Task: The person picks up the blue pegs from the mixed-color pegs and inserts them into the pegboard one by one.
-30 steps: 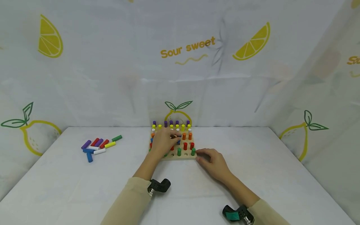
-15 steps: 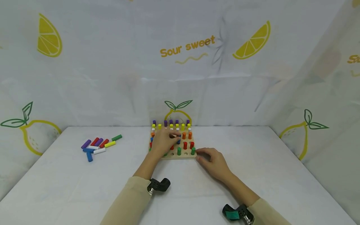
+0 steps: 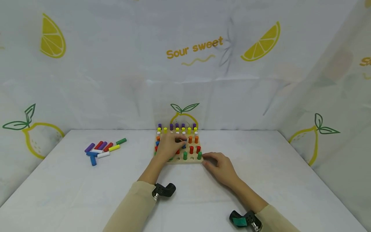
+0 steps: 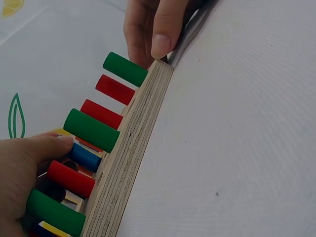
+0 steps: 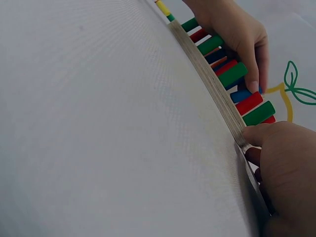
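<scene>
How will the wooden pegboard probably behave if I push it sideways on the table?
The wooden pegboard is probably stiff, since its thick edge shows plywood-like layers. It seems likely to slide rather than tip, because it lies flat and low on the table. The green pegs would perhaps stay seated under a gentle push, as they stand upright in it.

1. White backdrop sheet [image 3: 101,96], filling the head view's upper half.
2. Left lemon slice [image 3: 53,36], upper left; right lemon slice [image 3: 261,43], upper right, both yellow.
3. Orange "Sour sweet" lettering [image 3: 195,47], upper centre, above a wavy line [image 3: 199,60].
4. Leafy lemon outlines: left lemon [image 3: 43,140], right lemon [image 3: 304,145].
5. White tabletop [image 3: 246,145], lower half.
</scene>
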Action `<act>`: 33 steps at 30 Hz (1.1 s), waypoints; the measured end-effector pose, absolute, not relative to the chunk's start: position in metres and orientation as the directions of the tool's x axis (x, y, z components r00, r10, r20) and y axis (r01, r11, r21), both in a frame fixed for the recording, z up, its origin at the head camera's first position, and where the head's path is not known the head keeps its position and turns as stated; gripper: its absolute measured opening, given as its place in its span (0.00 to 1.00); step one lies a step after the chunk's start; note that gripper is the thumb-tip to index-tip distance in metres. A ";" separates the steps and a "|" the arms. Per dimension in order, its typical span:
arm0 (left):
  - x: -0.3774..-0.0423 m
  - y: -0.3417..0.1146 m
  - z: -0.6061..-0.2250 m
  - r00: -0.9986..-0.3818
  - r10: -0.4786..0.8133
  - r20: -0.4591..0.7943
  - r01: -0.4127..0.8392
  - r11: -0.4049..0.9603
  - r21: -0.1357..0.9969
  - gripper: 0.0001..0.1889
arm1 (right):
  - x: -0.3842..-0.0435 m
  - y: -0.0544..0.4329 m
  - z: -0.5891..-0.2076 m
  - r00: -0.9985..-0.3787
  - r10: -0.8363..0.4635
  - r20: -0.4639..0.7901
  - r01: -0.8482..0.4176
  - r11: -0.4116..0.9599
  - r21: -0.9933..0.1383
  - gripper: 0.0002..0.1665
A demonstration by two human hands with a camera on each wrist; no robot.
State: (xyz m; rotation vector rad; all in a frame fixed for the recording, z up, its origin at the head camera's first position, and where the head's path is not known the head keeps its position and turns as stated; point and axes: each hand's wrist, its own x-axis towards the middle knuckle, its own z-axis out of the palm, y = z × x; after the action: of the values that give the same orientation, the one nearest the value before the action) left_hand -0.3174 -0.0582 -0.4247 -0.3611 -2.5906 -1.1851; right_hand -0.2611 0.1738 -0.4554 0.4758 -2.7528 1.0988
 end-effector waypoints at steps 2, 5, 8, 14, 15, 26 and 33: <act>-0.317 -0.057 -0.425 -0.934 0.104 0.342 0.326 0.638 0.698 0.08 | -0.261 0.174 -0.455 -0.940 -0.236 0.247 -0.341 0.684 -0.645 0.17; -0.318 -0.055 -0.425 -0.936 0.092 0.340 0.317 0.644 0.697 0.09 | -0.261 0.174 -0.456 -0.939 -0.234 0.251 -0.343 0.686 -0.642 0.17; -0.318 -0.054 -0.426 -0.939 0.081 0.335 0.306 0.645 0.701 0.09 | -0.261 0.174 -0.455 -0.939 -0.233 0.251 -0.342 0.685 -0.644 0.17; -0.318 -0.054 -0.427 -0.939 0.063 0.339 0.296 0.650 0.700 0.08 | -0.261 0.174 -0.456 -0.943 -0.232 0.238 -0.332 0.685 -0.648 0.18; -0.317 -0.054 -0.427 -0.939 0.059 0.340 0.294 0.654 0.697 0.08 | -0.261 0.174 -0.456 -0.944 -0.232 0.235 -0.330 0.686 -0.649 0.18; -0.315 -0.055 -0.424 -0.945 0.052 0.324 0.268 0.690 0.672 0.07 | -0.263 0.172 -0.456 -0.943 -0.237 0.233 -0.332 0.691 -0.642 0.18; -0.313 -0.056 -0.421 -0.949 0.087 0.305 0.276 0.698 0.660 0.05 | -0.263 0.173 -0.456 -0.945 -0.234 0.231 -0.328 0.696 -0.639 0.18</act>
State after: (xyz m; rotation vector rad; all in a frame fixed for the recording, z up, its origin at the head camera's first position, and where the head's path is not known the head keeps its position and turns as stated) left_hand -0.3130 -0.0559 -0.4205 -0.2889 -2.6584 -1.0933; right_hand -0.2628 0.1734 -0.4560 0.4611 -2.7706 1.0817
